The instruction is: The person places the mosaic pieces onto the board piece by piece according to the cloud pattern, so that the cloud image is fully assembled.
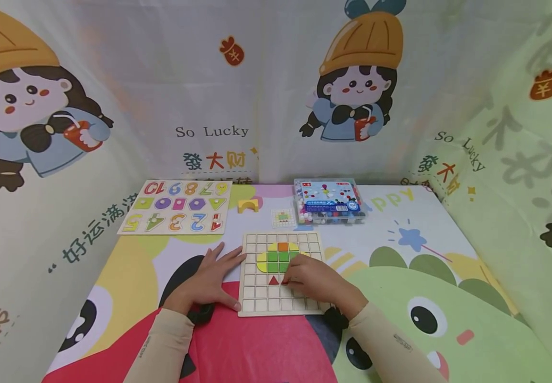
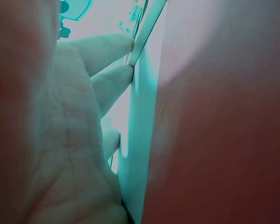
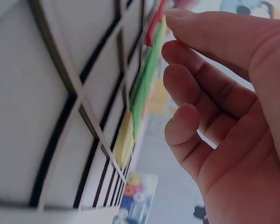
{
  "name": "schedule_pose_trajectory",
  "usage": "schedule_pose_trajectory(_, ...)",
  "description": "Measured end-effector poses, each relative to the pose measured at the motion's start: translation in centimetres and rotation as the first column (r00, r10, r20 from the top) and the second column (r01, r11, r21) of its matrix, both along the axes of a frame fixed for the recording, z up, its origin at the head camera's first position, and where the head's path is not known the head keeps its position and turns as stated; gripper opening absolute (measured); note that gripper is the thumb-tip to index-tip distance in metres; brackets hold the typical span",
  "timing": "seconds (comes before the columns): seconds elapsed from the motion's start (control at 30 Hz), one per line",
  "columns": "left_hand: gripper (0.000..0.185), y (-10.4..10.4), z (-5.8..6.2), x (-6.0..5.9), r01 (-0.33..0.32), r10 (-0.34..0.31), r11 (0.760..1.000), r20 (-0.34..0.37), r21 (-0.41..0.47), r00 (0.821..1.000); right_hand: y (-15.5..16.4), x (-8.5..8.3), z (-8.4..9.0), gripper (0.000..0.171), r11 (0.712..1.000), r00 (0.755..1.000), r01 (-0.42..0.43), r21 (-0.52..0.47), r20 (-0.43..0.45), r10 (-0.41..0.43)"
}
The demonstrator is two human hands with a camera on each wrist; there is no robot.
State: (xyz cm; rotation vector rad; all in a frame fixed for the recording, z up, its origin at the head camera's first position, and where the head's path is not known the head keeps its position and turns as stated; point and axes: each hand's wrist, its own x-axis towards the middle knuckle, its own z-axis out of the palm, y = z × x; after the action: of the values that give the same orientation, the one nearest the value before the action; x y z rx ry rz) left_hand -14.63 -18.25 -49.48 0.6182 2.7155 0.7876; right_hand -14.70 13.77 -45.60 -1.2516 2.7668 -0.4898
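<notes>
A wooden grid board lies flat near the middle of the surface, directly in front of the person, its upper squares filled with yellow, green and orange tiles and a red triangle tile sitting just below them. The right hand rests on the board's lower right part, its fingers loosely curled with the tips beside the red triangle; whether they pinch a piece cannot be told. The left hand lies flat on the surface with straight fingers touching the board's left edge. Farther back stand a number-and-shape puzzle board at the left, a small yellow arch block, a small pattern card and a clear box of coloured beads.
</notes>
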Motion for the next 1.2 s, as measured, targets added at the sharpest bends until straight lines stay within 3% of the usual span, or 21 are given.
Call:
schedule_pose_trajectory(0.3, 0.124, 0.0, 0.0, -0.1, 0.010, -0.010, 1.000, 0.009, -0.003, 1.000, 3.8, 1.3, 0.3, 0.008, 0.979, 0.989, 0.144, -0.143, 0.048, -0.138)
schedule_pose_trajectory(0.57, 0.125, -0.1, -0.1, -0.1, 0.009, -0.009, 1.000, 0.017, -0.004, 1.000, 7.9, 1.1, -0.7, 0.014, 0.923, 0.968, 0.250, -0.291, 0.081, -0.237)
schedule_pose_trajectory(0.67, 0.125, -0.1, -0.2, -0.2, 0.009, -0.009, 1.000, 0.012, 0.005, 1.000, 9.3, 0.8, -0.9, 0.022, 0.921, 0.959, 0.278, -0.274, 0.136, -0.249)
schedule_pose_trajectory(0.8, 0.125, -0.1, -0.2, -0.2, 0.005, -0.005, 1.000, 0.008, 0.016, 1.000, 10.4, 0.3, -1.3, 0.027, 0.941, 0.951, 0.275, -0.199, 0.200, -0.236)
schedule_pose_trajectory(1.2, 0.126, -0.1, -0.4, -0.3, 0.003, -0.003, 1.000, 0.013, 0.009, 1.000, 10.2, 0.0, -2.5, 0.022, 0.950, 0.965, 0.245, -0.194, 0.142, -0.220)
